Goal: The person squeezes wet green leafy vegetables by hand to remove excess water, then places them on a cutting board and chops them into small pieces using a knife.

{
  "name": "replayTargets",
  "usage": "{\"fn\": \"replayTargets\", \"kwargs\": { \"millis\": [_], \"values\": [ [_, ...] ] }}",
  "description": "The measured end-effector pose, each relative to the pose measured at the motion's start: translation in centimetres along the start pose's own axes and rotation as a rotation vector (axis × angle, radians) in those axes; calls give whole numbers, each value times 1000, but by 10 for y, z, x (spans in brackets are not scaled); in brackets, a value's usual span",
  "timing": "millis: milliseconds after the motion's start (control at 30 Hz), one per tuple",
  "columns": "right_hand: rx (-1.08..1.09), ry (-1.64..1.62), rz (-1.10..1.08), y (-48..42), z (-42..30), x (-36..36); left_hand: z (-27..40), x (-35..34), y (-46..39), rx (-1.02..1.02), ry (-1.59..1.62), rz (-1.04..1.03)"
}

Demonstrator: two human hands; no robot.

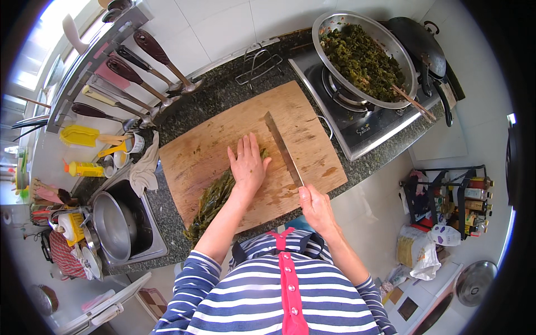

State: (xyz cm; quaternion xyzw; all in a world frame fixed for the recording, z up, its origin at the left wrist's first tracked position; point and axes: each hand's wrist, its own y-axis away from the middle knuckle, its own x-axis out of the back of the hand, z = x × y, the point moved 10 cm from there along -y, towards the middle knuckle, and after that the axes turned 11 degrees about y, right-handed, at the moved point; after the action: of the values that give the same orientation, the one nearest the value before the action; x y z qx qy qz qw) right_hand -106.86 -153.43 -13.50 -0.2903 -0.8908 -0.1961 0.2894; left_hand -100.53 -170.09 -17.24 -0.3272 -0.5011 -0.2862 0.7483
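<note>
My left hand lies flat over one end of a bundle of dark green leafy vegetable, fingers pointing to the back of the wooden cutting board. The bundle runs under my palm and down to the board's near left edge. In my right hand is the handle of a kitchen knife. Its blade appears nearly edge-on over the board, a little to the right of the bundle, pointing away from me. Whether the edge touches the wood I cannot tell.
A metal basin of chopped greens with chopsticks sits on the gas stove, beside a black wok. On the left is a sink holding a metal bowl. Ladles and spatulas hang at the back left.
</note>
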Motion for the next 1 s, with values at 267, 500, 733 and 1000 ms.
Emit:
{"fn": "replayTargets", "kwargs": {
  "millis": [267,500,733,1000],
  "values": [
    [-112,-216,-87,2,33,-11,-6,50,-37,102,110,34],
    [-441,-893,-426,22,33,-33,30,92,-17,-368,191,277],
    [-399,-782,-356,21,38,-25,-15,80,10,-174,210,193],
    [-21,50,-163,-7,1,-5,-35,38,-7,82,674,272]
  ]
}}
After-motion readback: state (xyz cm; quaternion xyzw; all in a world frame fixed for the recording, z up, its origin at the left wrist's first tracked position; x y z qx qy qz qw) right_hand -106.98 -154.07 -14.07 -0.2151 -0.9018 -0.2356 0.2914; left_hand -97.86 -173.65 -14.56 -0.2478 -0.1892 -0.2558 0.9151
